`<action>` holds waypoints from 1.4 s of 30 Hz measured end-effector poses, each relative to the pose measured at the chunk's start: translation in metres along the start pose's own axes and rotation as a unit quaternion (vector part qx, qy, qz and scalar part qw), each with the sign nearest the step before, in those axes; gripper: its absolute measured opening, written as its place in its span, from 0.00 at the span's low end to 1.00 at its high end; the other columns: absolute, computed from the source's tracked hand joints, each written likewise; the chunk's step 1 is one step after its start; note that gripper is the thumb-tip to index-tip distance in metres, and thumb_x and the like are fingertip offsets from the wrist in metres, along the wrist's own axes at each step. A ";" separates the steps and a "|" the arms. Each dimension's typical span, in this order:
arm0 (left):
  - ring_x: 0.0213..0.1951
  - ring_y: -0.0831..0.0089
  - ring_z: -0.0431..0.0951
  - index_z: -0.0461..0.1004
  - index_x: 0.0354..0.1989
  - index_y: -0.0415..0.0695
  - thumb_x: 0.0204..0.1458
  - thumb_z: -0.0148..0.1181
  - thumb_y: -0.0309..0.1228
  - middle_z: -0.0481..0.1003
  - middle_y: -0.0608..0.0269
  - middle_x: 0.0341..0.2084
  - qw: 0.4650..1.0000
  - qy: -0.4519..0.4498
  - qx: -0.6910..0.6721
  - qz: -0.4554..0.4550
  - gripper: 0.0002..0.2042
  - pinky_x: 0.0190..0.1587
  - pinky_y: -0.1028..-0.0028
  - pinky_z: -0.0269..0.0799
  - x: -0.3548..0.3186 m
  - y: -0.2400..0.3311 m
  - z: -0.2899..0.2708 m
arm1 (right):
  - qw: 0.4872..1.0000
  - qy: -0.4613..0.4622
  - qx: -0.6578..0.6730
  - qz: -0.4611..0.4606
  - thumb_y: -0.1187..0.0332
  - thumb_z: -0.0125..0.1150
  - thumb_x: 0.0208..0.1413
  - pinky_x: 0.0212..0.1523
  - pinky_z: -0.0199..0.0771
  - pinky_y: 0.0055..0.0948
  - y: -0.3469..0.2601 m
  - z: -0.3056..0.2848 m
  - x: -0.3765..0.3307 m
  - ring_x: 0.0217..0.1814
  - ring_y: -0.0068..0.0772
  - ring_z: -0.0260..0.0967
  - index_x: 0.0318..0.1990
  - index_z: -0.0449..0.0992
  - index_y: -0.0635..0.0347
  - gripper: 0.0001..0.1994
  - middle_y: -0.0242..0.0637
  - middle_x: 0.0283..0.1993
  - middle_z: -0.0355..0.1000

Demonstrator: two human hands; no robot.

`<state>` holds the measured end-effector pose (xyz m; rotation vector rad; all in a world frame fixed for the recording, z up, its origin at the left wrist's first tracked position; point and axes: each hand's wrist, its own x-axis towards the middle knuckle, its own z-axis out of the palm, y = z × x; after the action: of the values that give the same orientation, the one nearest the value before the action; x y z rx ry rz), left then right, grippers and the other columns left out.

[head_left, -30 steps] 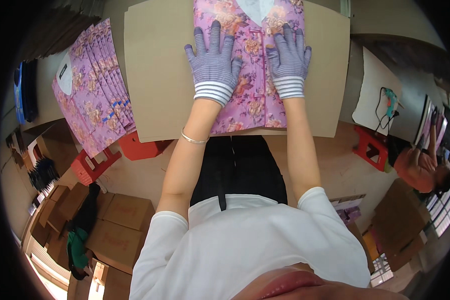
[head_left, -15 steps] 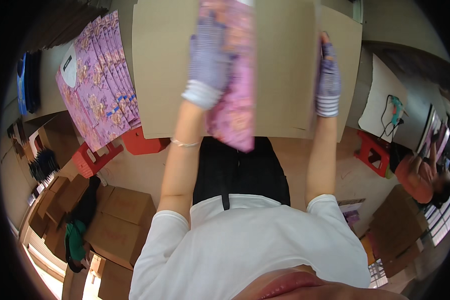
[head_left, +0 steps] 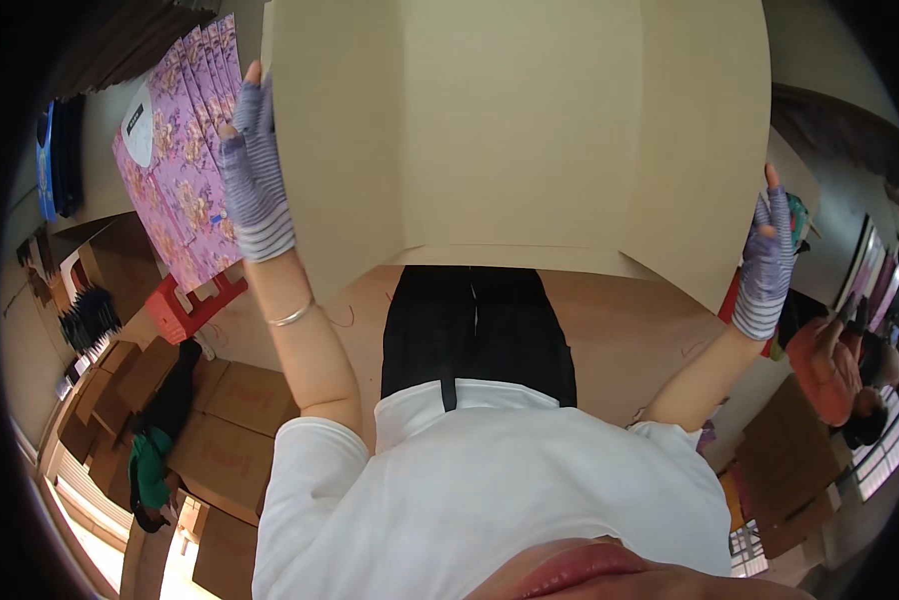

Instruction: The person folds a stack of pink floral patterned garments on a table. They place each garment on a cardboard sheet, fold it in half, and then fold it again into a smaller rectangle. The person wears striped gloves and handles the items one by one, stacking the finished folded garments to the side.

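A large plain brown cardboard sheet (head_left: 520,130) with fold creases fills the upper middle of the view, lifted in front of me. My left hand (head_left: 255,180), in a striped purple fingerless glove, grips its left edge. My right hand (head_left: 768,260), gloved the same way, holds its right edge lower down. The floral piece that lay on the sheet is hidden. A thin bangle sits on my left wrist.
A fanned stack of pink floral flat boxes (head_left: 180,170) lies on the table at left. Below it stand a red stool (head_left: 195,305) and several brown cartons (head_left: 235,440) on the floor. Another person (head_left: 835,365) sits at the right.
My hands left the floral piece, spread apart to the sheet's side edges, and raised the cardboard toward me; the floral piece is no longer visible.
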<state>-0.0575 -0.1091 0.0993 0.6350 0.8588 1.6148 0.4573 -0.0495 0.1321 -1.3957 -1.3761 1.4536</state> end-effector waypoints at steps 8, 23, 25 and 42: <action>0.53 0.70 0.72 0.60 0.66 0.34 0.56 0.50 0.19 0.70 0.54 0.56 0.904 0.163 0.378 -0.117 0.27 0.56 0.75 0.68 -0.006 -0.018 -0.027 | 0.868 0.199 -0.455 -0.010 0.78 0.56 0.57 0.66 0.61 0.31 0.014 -0.021 0.036 0.65 0.39 0.66 0.66 0.61 0.66 0.27 0.45 0.63 0.68; 0.59 0.70 0.67 0.49 0.72 0.40 0.46 0.54 0.15 0.63 0.56 0.63 0.942 0.137 0.264 -0.158 0.41 0.59 0.74 0.67 -0.054 -0.041 -0.005 | 0.943 -0.138 -0.269 -0.140 0.73 0.46 0.61 0.63 0.63 0.27 0.023 0.325 0.220 0.63 0.40 0.68 0.58 0.65 0.70 0.18 0.48 0.60 0.69; 0.58 0.70 0.68 0.49 0.72 0.40 0.44 0.54 0.15 0.64 0.56 0.62 0.959 0.132 0.199 -0.151 0.41 0.59 0.74 0.67 -0.053 -0.050 -0.011 | 0.848 -0.129 -0.412 -0.308 0.73 0.49 0.56 0.61 0.66 0.30 0.031 0.320 0.281 0.58 0.43 0.69 0.50 0.70 0.69 0.15 0.49 0.54 0.71; 0.59 0.65 0.69 0.54 0.70 0.39 0.42 0.52 0.14 0.64 0.53 0.62 0.975 0.184 0.115 -0.055 0.39 0.59 0.70 0.70 -0.061 -0.060 -0.008 | 0.978 -0.156 -0.039 0.135 0.83 0.43 0.58 0.58 0.71 0.29 0.078 0.232 -0.127 0.59 0.42 0.73 0.61 0.63 0.70 0.22 0.52 0.56 0.74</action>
<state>-0.0162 -0.1644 0.0490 0.4423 1.3441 1.5690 0.2719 -0.2377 0.0556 -1.4967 -1.4909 1.8798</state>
